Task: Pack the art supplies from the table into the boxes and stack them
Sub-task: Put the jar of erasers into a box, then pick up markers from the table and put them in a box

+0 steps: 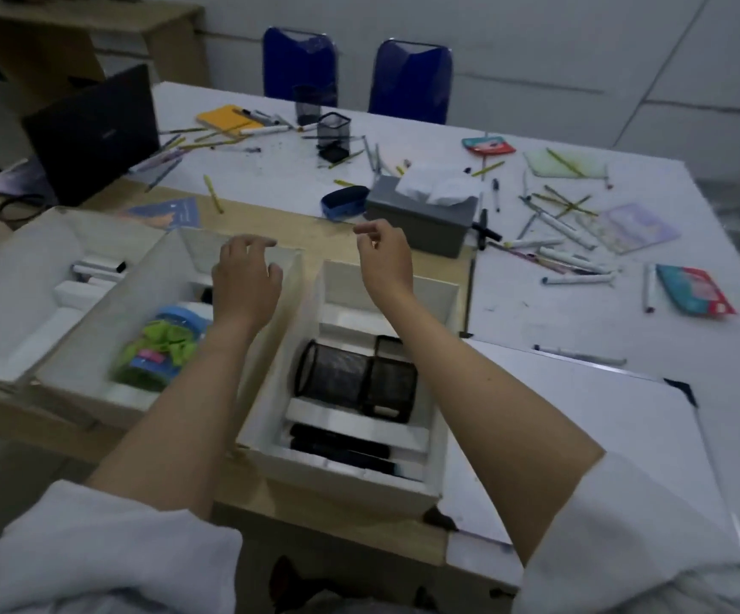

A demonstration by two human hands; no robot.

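Reaching forward with nothing held, your left hand (244,277) and right hand (383,259) both hang with fingers loosely curled above the far ends of the boxes. Under your left wrist lies the middle box (93,343) with a jar of green pieces (162,343); under your right forearm the right box (443,303) holds mesh pen cups (350,374) and dark markers (337,445). The loose markers and pencils (567,241) sit well off to the right of your right hand, past the tissue box (421,214). Sweeping across could clip that tissue box or roll pens off the edge; those mesh cups lying sideways may also stop boxes stacking flat
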